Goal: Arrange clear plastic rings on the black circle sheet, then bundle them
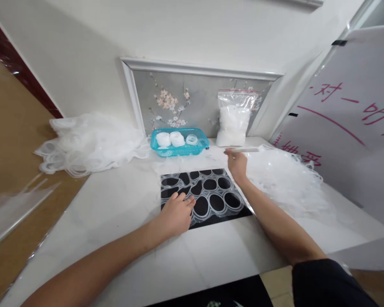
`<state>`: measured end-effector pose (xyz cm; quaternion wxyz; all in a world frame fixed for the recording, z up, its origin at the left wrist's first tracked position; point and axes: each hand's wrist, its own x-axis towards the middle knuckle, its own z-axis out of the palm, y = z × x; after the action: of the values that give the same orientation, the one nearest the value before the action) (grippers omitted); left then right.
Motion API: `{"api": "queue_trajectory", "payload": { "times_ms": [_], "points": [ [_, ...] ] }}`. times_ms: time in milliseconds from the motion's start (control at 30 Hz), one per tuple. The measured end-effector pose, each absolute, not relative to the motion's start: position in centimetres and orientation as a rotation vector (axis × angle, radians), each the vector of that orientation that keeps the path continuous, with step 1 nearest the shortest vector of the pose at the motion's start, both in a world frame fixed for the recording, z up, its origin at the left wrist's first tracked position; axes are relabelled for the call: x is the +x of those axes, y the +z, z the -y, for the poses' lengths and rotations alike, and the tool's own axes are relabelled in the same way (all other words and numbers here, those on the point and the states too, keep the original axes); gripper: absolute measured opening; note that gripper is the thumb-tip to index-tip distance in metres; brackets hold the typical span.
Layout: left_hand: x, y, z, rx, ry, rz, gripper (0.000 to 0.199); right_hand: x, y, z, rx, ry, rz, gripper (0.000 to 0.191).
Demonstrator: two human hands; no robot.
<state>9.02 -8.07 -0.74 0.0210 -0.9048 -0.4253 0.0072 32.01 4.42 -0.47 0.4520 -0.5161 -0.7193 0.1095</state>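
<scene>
Hands reach forward from bent arms over a white counter [105, 209]. Left hand [179, 211]: palm down, fingers loosely extended, touching a sheet of translucent rings [202, 193] on a black mat [217, 221], longer side running left to right. Right hand [237, 166]: raised beyond, fingers curled around a pale stick [251, 149], pointing right, nearly level.
</scene>
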Motion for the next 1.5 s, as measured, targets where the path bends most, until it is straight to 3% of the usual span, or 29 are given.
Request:
{"api": "queue_trajectory", "payload": {
  "times_ms": [167,333,567,1067,1400,1500],
  "points": [
    [9.5,-0.1,7.0,-2.837,-0.184,1.317,0.033,34.5,-2.6,-2.2,-1.342,0.466,1.720,0.034],
    [12.3,-0.6,6.3,-2.849,-0.163,1.164,0.047,33.3,-4.6,1.8,-1.204,0.774,1.786,0.031],
    [13.4,-1.6,6.2,-2.801,-0.047,1.218,0.048,32.6,-4.3,0.9,-1.199,0.896,1.777,0.032],
    [13.1,-2.0,6.1,-2.851,-0.031,1.231,0.048,32.8,-4.9,1.1,-1.153,0.832,1.882,0.026],
    [13.1,-1.3,5.7,-2.924,-0.092,1.219,0.049,32.3,-5.0,2.7,-1.190,0.263,2.408,0.032],
    [13.1,-1.0,5.5,-2.941,-0.107,1.221,0.047,33.3,-3.1,-0.4,-1.364,0.214,2.252,0.029]
  ]
}}
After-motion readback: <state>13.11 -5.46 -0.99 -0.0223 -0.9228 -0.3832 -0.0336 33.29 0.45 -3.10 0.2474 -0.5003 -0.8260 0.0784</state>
